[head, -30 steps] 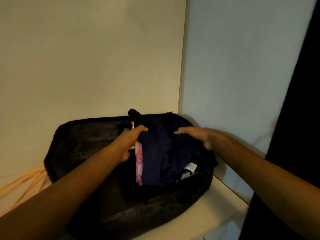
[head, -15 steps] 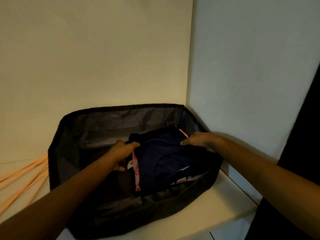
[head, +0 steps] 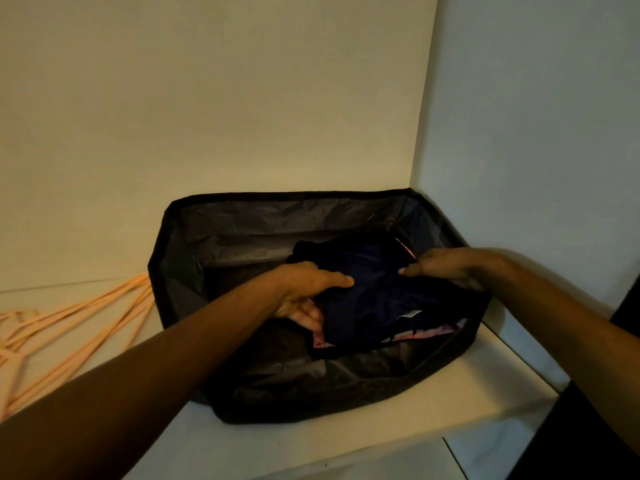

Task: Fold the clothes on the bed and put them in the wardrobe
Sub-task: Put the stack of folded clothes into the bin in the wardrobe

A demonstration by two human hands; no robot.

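Note:
A stack of folded dark navy clothes [head: 374, 296] with a pink-patterned piece [head: 433, 331] underneath lies in the right half of a black fabric storage box [head: 242, 223] on the white wardrobe shelf [head: 277, 448]. My left hand [head: 304, 292] grips the stack's left side, thumb on top and fingers underneath. My right hand [head: 446, 268] holds the stack's right edge, fingers curled down over it. A white label [head: 410, 314] shows on the navy cloth.
Several orange hangers [head: 69, 323] lie on the shelf left of the box. The wardrobe's back wall [head: 242, 98] and right side wall [head: 536, 133] close in the corner. A dark door edge [head: 616, 375] stands at the far right.
The stack has gone down from the box's rim to its bottom, with both hands following it. The camera view has dropped and closed in on the box.

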